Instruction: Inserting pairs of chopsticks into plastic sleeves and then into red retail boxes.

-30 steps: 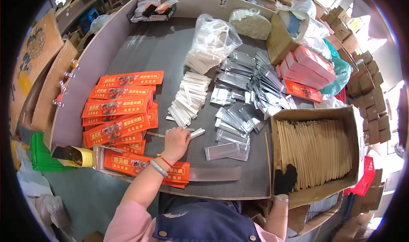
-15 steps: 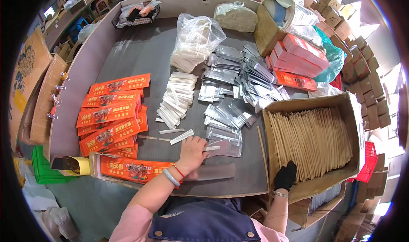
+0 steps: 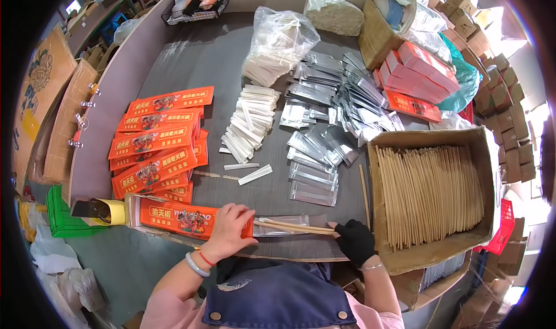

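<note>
A red printed paper sleeve (image 3: pixel 174 218) lies at the near left edge of the table, on top of a holder. My bare left hand (image 3: pixel 230 230) grips its right end, fingers at the far edge and thumb at the near one. My right hand (image 3: pixel 354 242), in a black glove with bare fingertips, holds a pair of wooden chopsticks (image 3: pixel 301 228) by their right ends. Their left tips point at the sleeve's right end. Beneath and beside the chopsticks lies a clear flat packet (image 3: pixel 315 219); how the right hand touches it is unclear.
Stacked red sleeves (image 3: pixel 156 138) lie left. White paper packets (image 3: pixel 252 120) and silvery packets (image 3: pixel 318 149) cover the middle. A cardboard box of chopsticks (image 3: pixel 431 196) stands right, one loose chopstick (image 3: pixel 364 196) beside it. Red-and-white bundles (image 3: pixel 420 74) sit at the back right.
My left hand has moved left from the white packet onto the sleeve's end. My right hand has left the chopstick box and moved left, now with chopsticks in it. The view has shifted slightly.
</note>
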Demonstrator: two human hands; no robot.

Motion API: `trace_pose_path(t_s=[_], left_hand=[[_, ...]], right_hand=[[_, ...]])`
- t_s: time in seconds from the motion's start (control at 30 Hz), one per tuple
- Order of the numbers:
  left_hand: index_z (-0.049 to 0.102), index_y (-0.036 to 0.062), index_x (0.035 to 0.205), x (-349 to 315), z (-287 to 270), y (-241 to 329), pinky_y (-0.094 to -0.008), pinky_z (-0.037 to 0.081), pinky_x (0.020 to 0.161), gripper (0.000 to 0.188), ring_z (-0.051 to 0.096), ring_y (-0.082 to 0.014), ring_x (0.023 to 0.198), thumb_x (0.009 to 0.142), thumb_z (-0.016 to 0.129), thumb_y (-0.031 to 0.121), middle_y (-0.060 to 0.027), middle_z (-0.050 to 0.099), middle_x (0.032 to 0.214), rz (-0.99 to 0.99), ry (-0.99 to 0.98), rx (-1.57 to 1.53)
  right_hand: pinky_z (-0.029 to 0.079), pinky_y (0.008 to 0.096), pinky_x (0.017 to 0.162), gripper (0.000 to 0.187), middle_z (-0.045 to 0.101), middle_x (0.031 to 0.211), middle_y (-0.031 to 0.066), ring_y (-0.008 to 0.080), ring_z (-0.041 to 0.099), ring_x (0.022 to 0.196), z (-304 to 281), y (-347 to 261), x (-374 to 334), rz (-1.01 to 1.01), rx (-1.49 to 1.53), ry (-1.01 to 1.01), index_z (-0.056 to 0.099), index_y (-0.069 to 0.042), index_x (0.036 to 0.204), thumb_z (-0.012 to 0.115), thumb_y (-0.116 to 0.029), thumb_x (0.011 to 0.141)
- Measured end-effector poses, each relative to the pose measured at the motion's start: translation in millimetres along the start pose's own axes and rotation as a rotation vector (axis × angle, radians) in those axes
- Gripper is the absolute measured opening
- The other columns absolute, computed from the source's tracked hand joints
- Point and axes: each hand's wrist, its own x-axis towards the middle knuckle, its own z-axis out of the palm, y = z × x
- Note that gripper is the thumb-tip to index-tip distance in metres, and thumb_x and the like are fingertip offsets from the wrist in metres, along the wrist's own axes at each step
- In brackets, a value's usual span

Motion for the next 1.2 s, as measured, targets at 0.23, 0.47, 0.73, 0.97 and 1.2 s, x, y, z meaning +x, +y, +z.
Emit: trace_pose_path(t_s=[0.23,0.47,0.73,0.97,1.2], left_hand=[[0.058,0.0065,0.122,12,12,19,-0.0445,0.040,0.096,0.076,0.049,-0.0311,0.112,0.055,0.088,0.027,-0.0089,0.055,0.117,0.065,-0.024,0.085],[0.058,0.0097,0.124,25,28,19,-0.0430,0.043,0.089,0.067,0.052,-0.0300,0.105,0.061,0.080,0.019,-0.0086,0.056,0.113,0.141,-0.016,0.076],[0.061,0.0140,0.086,55,-54,25,-0.0435,0.048,0.075,0.028,0.056,-0.0313,0.090,0.061,0.074,0.021,-0.0113,0.057,0.098,0.307,-0.388,0.217],[0.064,0.0065,0.111,37,-70,-28,-0.0541,0.034,0.100,0.047,0.041,-0.0415,0.121,0.068,0.074,0.022,-0.0203,0.046,0.129,-0.108,0.322,0.232],[0.047,0.0000,0.134,-21,22,-16,-0.0598,0.014,0.113,0.094,0.027,-0.0432,0.136,0.063,0.085,0.047,-0.0213,0.037,0.143,-0.378,0.210,-0.036]], right_hand=[[0.050,0.0423,0.072,0.025,0.064,0.084,0.0141,0.0345,0.062,0.082,56,-6,41,-0.240,0.186,0.188,0.069,-0.009,0.102,0.072,-0.014,0.078],[0.049,0.0356,0.080,0.043,0.061,0.093,0.0126,0.0279,0.061,0.093,83,-85,49,-0.171,0.675,0.158,0.058,-0.005,0.107,0.081,-0.014,0.072],[0.037,0.0454,0.088,0.062,0.061,0.099,0.0058,0.0281,0.057,0.097,26,-54,47,-0.215,-0.019,0.174,0.061,-0.012,0.108,0.083,-0.043,0.058],[0.038,0.0444,0.086,0.063,0.060,0.098,0.0077,0.0300,0.056,0.093,-5,-51,34,-0.075,-0.088,0.291,0.059,-0.010,0.108,0.083,-0.041,0.059],[0.036,0.0457,0.091,0.063,0.060,0.102,0.0079,0.0296,0.056,0.098,4,-63,32,-0.150,-0.176,0.166,0.059,-0.011,0.109,0.082,-0.043,0.060]])
